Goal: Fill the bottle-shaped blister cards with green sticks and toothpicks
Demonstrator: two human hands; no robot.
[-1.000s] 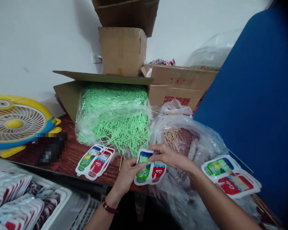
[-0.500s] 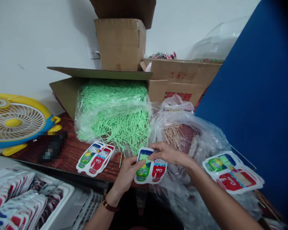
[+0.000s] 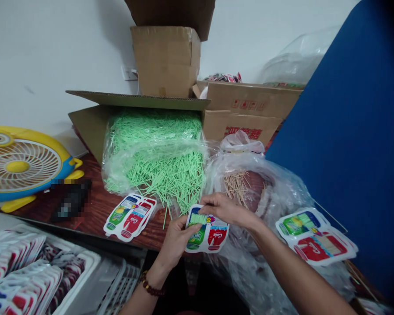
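My left hand (image 3: 174, 238) grips the left edge of a bottle-shaped blister pack (image 3: 218, 240) printed Sprite and Cola, thumb across its front. Thin green sticks (image 3: 197, 218) lie in the Sprite side. Bent fingers of my right hand (image 3: 225, 210) press together on those sticks at the pack's top; the fingertips are partly hidden. Behind the pack, a heap of loose green sticks (image 3: 164, 162) spills out of a clear bag. Brown sticks (image 3: 236, 186) lie in another plastic bag to the right. Similar packs (image 3: 130, 218) are stacked at left, and filled ones (image 3: 317, 240) at right.
An open carton (image 3: 138, 100) surrounds the green heap, with another carton (image 3: 249, 98) beside it. A yellow fan (image 3: 18, 166) stands at left. Below it, a white foam box (image 3: 85, 267) holds many packs. A blue panel (image 3: 344, 144) rises at right.
My right fingers have shifted slightly left and down over the Sprite side of the pack. The left hand keeps its hold, and the surrounding things stay put.
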